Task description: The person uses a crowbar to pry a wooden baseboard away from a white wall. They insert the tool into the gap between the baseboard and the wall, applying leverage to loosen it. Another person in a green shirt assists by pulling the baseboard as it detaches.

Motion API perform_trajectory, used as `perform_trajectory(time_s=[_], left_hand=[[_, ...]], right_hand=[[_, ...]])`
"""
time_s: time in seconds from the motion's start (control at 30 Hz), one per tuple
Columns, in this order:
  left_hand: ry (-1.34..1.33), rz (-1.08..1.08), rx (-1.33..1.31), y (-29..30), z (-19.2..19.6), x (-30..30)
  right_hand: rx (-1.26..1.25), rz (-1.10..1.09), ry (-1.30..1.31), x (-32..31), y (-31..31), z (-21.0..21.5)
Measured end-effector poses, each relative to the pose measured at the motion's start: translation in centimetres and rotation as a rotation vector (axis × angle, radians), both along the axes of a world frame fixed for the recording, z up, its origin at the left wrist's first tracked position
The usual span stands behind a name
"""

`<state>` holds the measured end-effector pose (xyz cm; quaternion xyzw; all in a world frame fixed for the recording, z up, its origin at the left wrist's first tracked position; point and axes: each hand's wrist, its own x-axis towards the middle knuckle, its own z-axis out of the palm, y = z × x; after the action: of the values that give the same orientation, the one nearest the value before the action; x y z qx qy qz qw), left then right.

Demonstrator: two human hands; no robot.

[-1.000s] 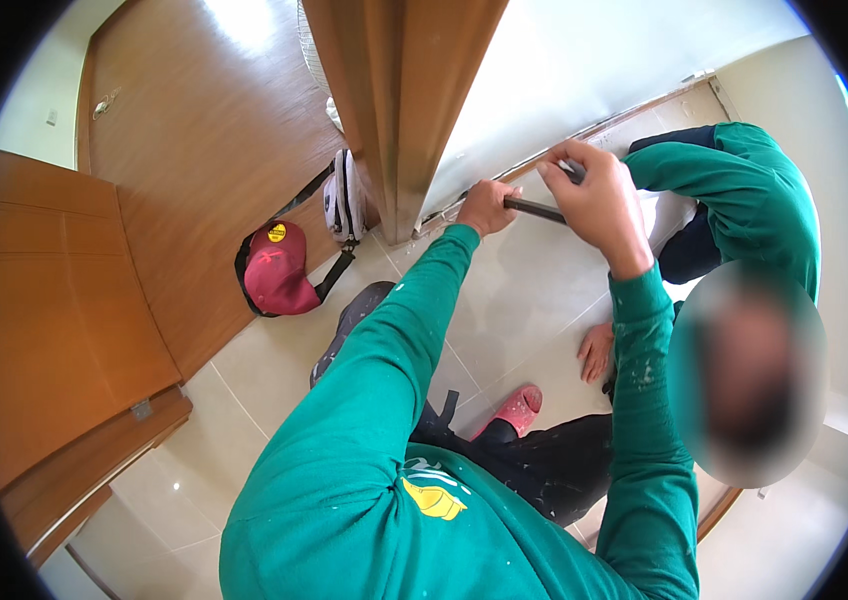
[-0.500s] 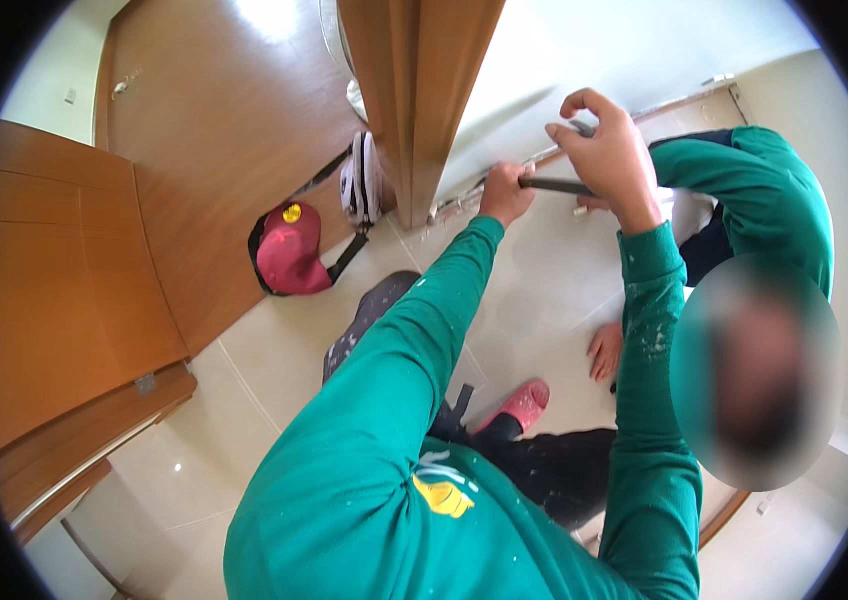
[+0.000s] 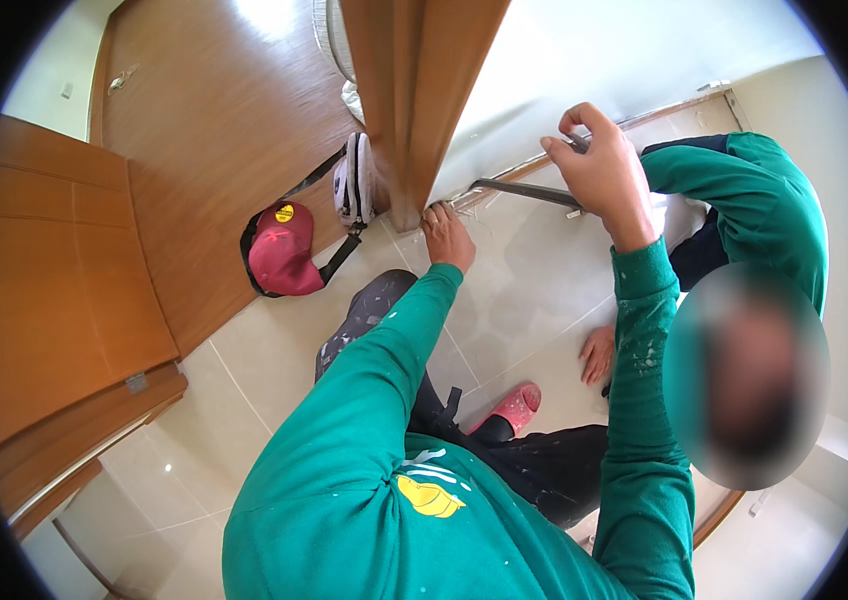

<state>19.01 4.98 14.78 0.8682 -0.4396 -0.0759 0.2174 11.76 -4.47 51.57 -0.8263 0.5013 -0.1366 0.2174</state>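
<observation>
Apparently we are positioning the dark bar (image 3: 532, 191), our right hand (image 3: 604, 180) closed around it, its far end near the wall (image 3: 584, 60). Our left hand (image 3: 447, 240), by the door frame (image 3: 422, 110), has an unclear grip. Next seems to call for steady aim.

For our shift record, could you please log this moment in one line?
Right hand: holds dark bar | Left hand: beside wooden post | Nearby: co-worker, red cap
</observation>
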Motion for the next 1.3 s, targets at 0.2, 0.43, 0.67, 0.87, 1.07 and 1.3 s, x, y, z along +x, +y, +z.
perform_trajectory(time_s=[0.2, 0.43, 0.67, 0.87, 1.07, 1.3], left_hand=[[-0.025, -0.012, 0.062, -1.5, -0.5, 0.7], [-0.103, -0.029, -0.013, -1.4, -2.7, 1.1], [-0.132, -0.121, 0.033, -1.2, -2.9, 2.0], [-0.116, -0.15, 0.011, -0.6, -2.1, 2.0], [-0.079, -0.182, 0.052, -0.4, -1.3, 1.7], [-0.044, -0.178, 0.012, 0.0, -1.6, 1.5]], right_hand=[[0.036, -0.034, 0.005, 0.9, -1.0, 0.0], [-0.013, -0.016, 0.065, 2.4, -1.7, 0.7], [-0.029, -0.075, -0.04, -0.1, -0.3, -0.7], [-0.118, 0.036, -0.23, -3.7, 5.2, -2.2], [0.004, -0.035, -0.286, -7.0, 6.8, -2.9], [-0.072, 0.005, -0.318, -9.7, 10.5, -5.8]])
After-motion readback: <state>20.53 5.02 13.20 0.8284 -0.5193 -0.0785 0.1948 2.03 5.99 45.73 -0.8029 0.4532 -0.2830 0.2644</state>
